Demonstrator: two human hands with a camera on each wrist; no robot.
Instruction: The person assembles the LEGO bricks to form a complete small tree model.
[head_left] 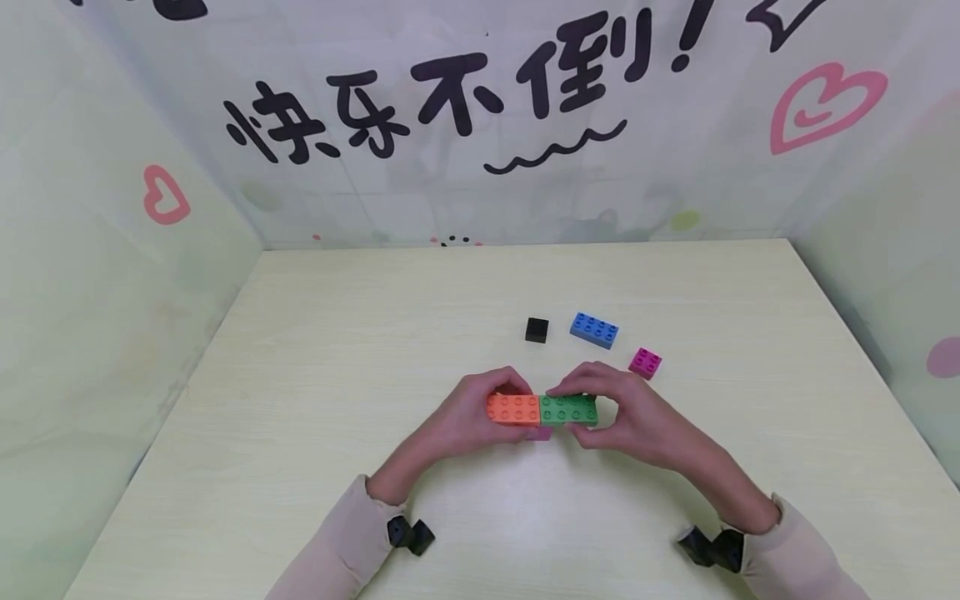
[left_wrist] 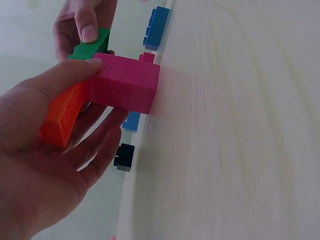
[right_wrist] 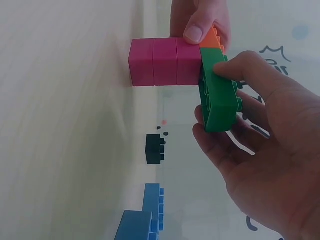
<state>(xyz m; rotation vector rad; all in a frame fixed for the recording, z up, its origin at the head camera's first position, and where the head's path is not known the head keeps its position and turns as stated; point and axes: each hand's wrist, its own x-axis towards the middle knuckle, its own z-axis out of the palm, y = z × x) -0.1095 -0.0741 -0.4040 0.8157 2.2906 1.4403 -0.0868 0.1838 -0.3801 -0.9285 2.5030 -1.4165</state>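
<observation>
An orange brick [head_left: 513, 408] and a green brick [head_left: 567, 409] sit end to end, studs up, across the top of a column of three pink bricks [right_wrist: 153, 62]. My left hand [head_left: 467, 417] grips the orange brick from the left, its thumb near the joint with the pink column in the left wrist view. From the right, my right hand [head_left: 633, 417] pinches the green brick between thumb and fingers. The column hangs beneath the seam; whether its lower end touches the table cannot be told. Its lower part is mostly hidden in the head view.
Beyond the hands lie a small black brick [head_left: 537, 330], a long blue brick [head_left: 594, 330] and a small magenta brick [head_left: 645, 363] on the pale table [head_left: 337, 333]. Another blue brick [right_wrist: 134, 225] appears in the wrist views. Printed cloth walls [head_left: 450, 200] border the table.
</observation>
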